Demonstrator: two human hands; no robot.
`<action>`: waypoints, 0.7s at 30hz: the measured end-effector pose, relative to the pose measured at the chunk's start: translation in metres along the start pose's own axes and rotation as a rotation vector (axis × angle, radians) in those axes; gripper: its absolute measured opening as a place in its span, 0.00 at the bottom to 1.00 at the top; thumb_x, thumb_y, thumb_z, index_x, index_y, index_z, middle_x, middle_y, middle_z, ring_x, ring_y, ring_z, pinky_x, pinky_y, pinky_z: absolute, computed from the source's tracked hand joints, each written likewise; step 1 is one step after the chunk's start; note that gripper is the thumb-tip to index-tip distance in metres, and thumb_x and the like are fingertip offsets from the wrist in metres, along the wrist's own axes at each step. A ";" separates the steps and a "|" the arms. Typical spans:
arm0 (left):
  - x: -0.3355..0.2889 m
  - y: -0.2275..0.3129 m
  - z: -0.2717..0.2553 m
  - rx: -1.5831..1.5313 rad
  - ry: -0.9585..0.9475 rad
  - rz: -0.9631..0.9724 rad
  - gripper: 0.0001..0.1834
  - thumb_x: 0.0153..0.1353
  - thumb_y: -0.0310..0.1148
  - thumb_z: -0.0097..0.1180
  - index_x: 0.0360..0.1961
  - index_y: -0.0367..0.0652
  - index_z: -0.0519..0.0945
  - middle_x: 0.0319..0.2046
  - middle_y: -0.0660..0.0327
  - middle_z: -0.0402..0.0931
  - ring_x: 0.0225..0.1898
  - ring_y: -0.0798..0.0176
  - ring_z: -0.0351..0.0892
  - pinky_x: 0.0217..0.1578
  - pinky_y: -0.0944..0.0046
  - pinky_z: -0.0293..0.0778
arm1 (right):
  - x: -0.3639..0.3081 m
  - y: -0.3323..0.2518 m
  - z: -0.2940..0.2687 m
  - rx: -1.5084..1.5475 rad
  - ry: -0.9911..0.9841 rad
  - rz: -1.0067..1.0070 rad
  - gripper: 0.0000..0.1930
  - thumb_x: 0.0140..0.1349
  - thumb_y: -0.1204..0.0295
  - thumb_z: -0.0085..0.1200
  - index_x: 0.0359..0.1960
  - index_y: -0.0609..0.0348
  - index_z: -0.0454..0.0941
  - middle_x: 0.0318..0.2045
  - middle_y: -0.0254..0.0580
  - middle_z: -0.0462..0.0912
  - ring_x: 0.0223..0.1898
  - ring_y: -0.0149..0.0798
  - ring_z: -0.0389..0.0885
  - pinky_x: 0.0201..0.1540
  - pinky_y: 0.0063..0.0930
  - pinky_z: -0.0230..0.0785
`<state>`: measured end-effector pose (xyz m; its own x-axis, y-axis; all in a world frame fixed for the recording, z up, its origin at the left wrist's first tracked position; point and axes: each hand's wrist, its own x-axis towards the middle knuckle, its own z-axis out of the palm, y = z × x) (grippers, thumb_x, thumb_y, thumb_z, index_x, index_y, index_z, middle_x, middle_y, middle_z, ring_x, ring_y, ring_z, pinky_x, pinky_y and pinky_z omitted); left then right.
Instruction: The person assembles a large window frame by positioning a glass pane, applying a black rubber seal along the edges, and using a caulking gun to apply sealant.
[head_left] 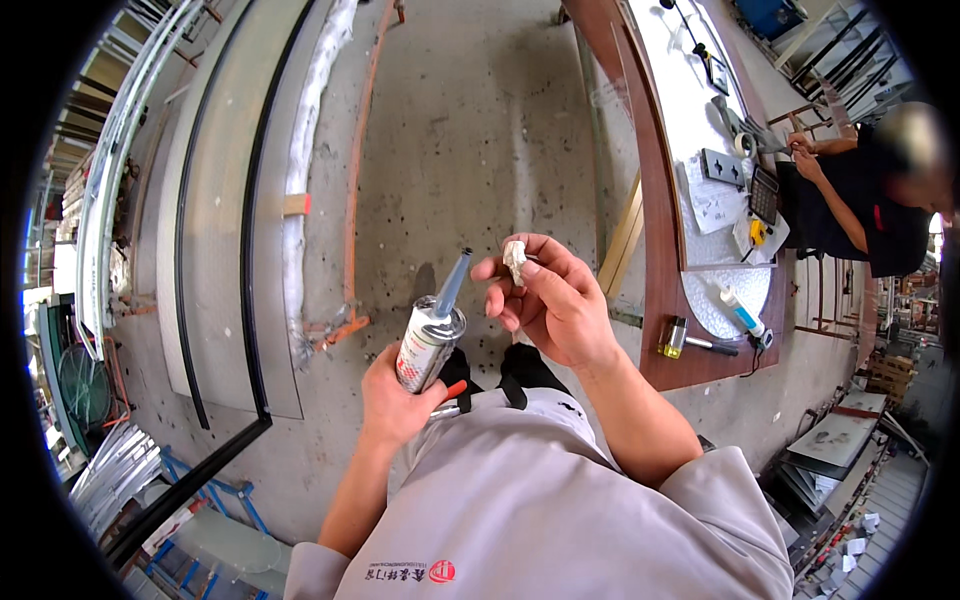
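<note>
My left hand (392,408) is wrapped round a sealant cartridge (422,358), a white printed tube tilted up in front of my waist. A translucent bluish nozzle (453,284) with a dark tip rises from its metal top. Beside my left thumb an orange-red handle (455,390) sticks out; the rest of that object is mostly hidden. Just right of the nozzle tip, apart from it, my right hand (560,300) pinches a small crumpled wad of whitish tissue (515,262) between thumb and fingers.
On the left, long glazed panels (225,200) lean by an orange frame (362,150). At right a brown table (700,350) carries a calculator (764,193), a yellow tape measure (757,232), another sealant tube (742,312) and a hammer-like tool (705,346). A person (880,190) works beyond it.
</note>
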<state>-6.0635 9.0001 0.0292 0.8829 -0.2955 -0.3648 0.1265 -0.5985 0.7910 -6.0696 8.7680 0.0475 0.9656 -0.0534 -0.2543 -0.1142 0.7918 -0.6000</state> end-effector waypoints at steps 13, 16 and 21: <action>0.005 0.027 -0.031 0.229 0.052 0.233 0.27 0.36 0.35 0.74 0.37 0.33 0.77 0.32 0.49 0.80 0.35 0.45 0.81 0.37 0.54 0.76 | 0.008 -0.014 0.046 0.039 -0.056 -0.026 0.13 0.70 0.71 0.47 0.52 0.65 0.75 0.42 0.44 0.82 0.37 0.29 0.75 0.40 0.22 0.68; 0.006 0.031 -0.033 0.233 0.054 0.224 0.27 0.36 0.36 0.74 0.38 0.34 0.77 0.33 0.48 0.79 0.35 0.46 0.81 0.38 0.54 0.76 | 0.004 -0.022 0.048 0.147 -0.156 -0.033 0.15 0.69 0.76 0.45 0.54 0.65 0.74 0.46 0.49 0.80 0.41 0.31 0.75 0.43 0.25 0.67; 0.002 0.048 -0.039 0.208 0.065 0.236 0.26 0.37 0.36 0.73 0.37 0.34 0.78 0.32 0.49 0.80 0.34 0.48 0.82 0.37 0.55 0.76 | 0.002 -0.026 0.047 0.165 -0.258 -0.097 0.17 0.68 0.77 0.46 0.57 0.67 0.72 0.51 0.53 0.77 0.40 0.32 0.76 0.42 0.25 0.70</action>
<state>-6.0379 9.0000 0.0852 0.9047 -0.4003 -0.1455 -0.1747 -0.6604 0.7303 -6.0537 8.7755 0.0981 0.9999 0.0056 0.0119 0.0007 0.8796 -0.4758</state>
